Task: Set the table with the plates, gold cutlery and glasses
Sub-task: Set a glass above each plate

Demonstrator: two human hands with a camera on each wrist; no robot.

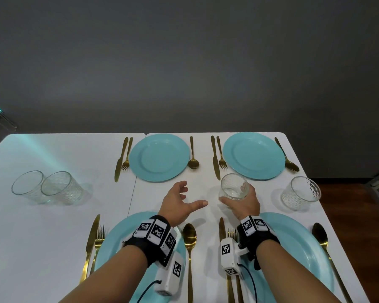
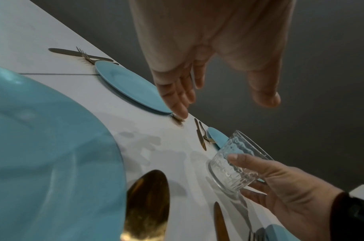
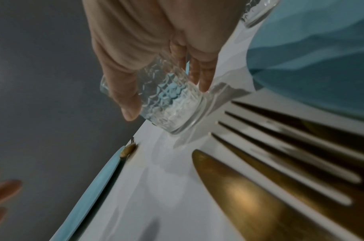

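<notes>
My right hand [image 1: 235,194] [image 3: 167,97] grips a clear patterned glass [image 1: 234,186] [image 2: 236,164] [image 3: 176,114], tilted just above the white table [image 1: 53,226], between the far right plate [image 1: 253,155] and the near right plate [image 1: 304,248]. My left hand [image 1: 190,196] [image 2: 220,99] hovers open and empty just left of it. Two more blue plates lie at far left [image 1: 159,157] and near left [image 1: 109,243]. Each plate has a gold knife and fork on its left and a spoon on its right. Another glass [image 1: 301,192] stands by the right edge.
Two glasses [image 1: 27,185] [image 1: 61,188] stand together on the left half of the table. A gold knife [image 3: 238,195] and fork [image 3: 300,154] lie right under my right wrist. A grey wall rises behind the table's far edge.
</notes>
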